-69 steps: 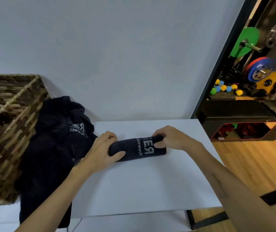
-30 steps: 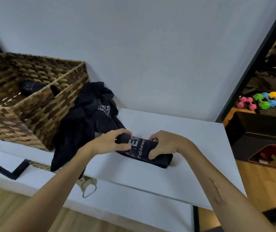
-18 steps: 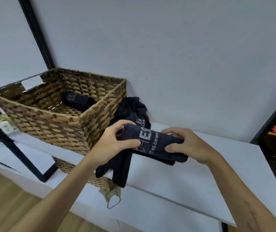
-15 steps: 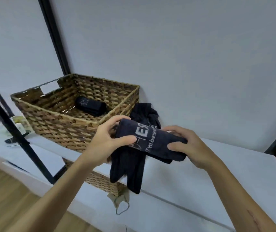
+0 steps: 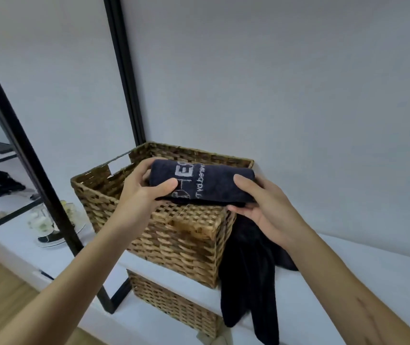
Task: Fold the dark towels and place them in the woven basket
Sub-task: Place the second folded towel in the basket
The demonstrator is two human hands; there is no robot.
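A rolled dark towel [image 5: 202,184] is held between both hands above the open top of the woven basket [image 5: 174,235]. Its left end is gripped by the left hand [image 5: 144,192], with the thumb laid across the front face and the fingers curled round the back. Its right end is gripped by the right hand [image 5: 261,207], with the thumb on top and the fingers curled underneath. Both forearms are extended forward and upward from the lower corners of the view, converging on the towel. The towel is kept roughly level, in a compact roll, and pale lettering and part of a logo are seen on its front face. The basket is set on a white tabletop [image 5: 348,282], close to a pale wall [image 5: 298,95]; whether anything lies inside cannot be told, since the interior is covered by the towel and hands. A loose dark towel [image 5: 246,270] is heaped just beside the basket's right wall and is draped over the table's front edge. A second wicker basket [image 5: 174,305] is seen below the tabletop. A black frame [image 5: 39,175] crosses the left side of the view.
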